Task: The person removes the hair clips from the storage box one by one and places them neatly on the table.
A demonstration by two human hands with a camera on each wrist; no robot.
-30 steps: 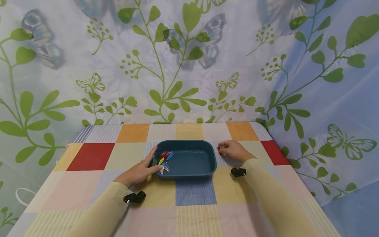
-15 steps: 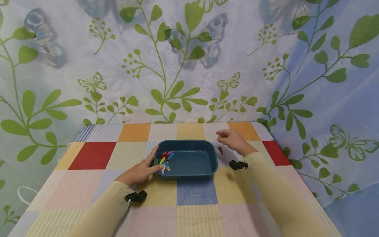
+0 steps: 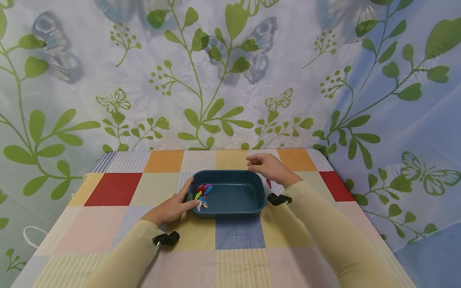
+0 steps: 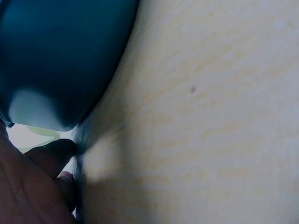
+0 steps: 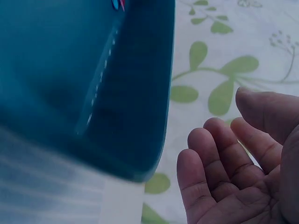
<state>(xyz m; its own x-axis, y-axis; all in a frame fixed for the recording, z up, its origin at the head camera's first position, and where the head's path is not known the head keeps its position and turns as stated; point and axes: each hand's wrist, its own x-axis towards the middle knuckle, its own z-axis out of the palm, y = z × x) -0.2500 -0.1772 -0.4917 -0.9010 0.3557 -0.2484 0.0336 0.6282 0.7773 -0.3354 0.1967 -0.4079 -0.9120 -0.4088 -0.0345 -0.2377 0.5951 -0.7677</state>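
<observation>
A dark teal plastic tub (image 3: 230, 216) sits on the cloth-covered table. Several small, bright hair clips (image 3: 202, 193) lie piled inside at its left end. My left hand (image 3: 171, 208) holds the tub's left end, fingers along the outer wall and thumb over the rim. In the left wrist view that hand's fingers (image 4: 51, 156) are partly cut off. My right hand (image 3: 268, 166) hovers at the tub's back right corner, fingers loosely bent, with nothing visible in it; the right wrist view shows its bare palm (image 5: 243, 200). A red clip (image 3: 268, 183) lies right of the tub, partly hidden by the right hand.
A patchwork tablecloth (image 3: 173, 272) covers the table. Behind and to the right hangs a curtain (image 3: 216, 80) printed with leaves and butterflies. A white cable loop (image 3: 30, 236) shows beyond the table's left edge. Each wrist carries a small black camera.
My right hand has let go of the red clip, leaving it on the cloth, then risen and moved left toward the tub's back right corner. The left hand stays put.
</observation>
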